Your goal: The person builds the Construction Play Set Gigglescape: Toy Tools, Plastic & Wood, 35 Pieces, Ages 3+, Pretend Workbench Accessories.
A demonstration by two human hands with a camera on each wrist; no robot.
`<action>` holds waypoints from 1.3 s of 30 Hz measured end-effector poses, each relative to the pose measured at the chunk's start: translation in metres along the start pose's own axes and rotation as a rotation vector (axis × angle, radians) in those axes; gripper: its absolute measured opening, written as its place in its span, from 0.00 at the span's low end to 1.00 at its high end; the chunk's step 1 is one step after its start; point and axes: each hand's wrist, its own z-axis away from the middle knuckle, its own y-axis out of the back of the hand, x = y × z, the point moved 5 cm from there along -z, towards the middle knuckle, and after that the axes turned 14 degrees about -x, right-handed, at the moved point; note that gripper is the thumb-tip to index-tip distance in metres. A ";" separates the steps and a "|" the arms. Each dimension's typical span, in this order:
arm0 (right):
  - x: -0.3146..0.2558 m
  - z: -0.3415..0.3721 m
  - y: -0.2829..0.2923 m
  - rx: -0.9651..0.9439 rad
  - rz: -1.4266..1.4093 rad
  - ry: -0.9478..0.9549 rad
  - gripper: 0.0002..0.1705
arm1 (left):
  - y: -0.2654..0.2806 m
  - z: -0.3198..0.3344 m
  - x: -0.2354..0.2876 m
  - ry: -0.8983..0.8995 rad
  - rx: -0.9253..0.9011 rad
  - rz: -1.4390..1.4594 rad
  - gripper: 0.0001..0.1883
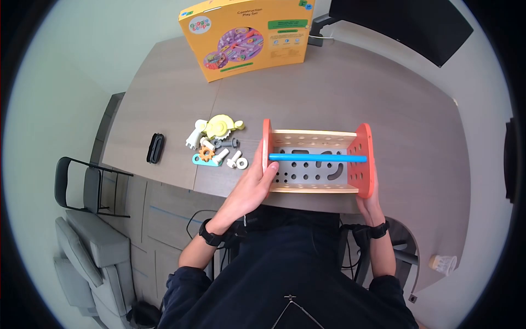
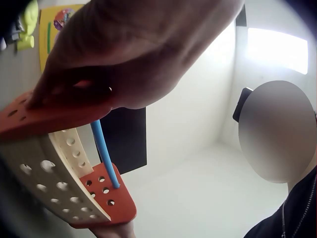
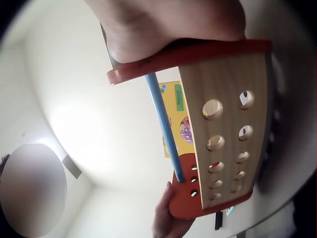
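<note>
Toolbox (image 1: 318, 158), one red end (image 1: 267, 137) gripped by the left hand (image 1: 252, 185), could tip if the right hand (image 1: 371, 208), its finger pose hidden, slips off the other.

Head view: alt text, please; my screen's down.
A left hand and right hand hold a toy toolbox by its red ends, blue bar across it. To its left on the table lie toy bolts and a gear; a yellow box stands behind.

Smooth, pale wooden side panels with round holes (image 1: 314, 188) join matt red-painted end boards (image 1: 365, 160) beneath a smooth blue rod (image 1: 318, 158) beside glossy printed yellow cardboard box (image 1: 249, 41).
</note>
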 end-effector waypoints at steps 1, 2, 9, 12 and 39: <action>0.001 -0.003 0.002 0.005 -0.011 -0.008 0.37 | -0.001 -0.002 -0.003 0.019 -0.003 0.013 0.40; 0.003 -0.006 0.003 0.006 -0.021 -0.019 0.37 | -0.002 -0.004 -0.005 0.043 -0.004 0.016 0.40; 0.026 -0.015 0.030 -0.011 -0.073 -0.020 0.35 | 0.011 -0.007 -0.032 -0.066 0.077 0.022 0.36; -0.010 -0.011 0.012 0.061 0.144 0.074 0.33 | 0.030 0.002 -0.043 -0.030 0.146 -0.066 0.29; -0.049 0.018 -0.182 -0.590 0.993 0.161 0.09 | 0.035 0.045 -0.051 -0.123 0.318 -0.252 0.10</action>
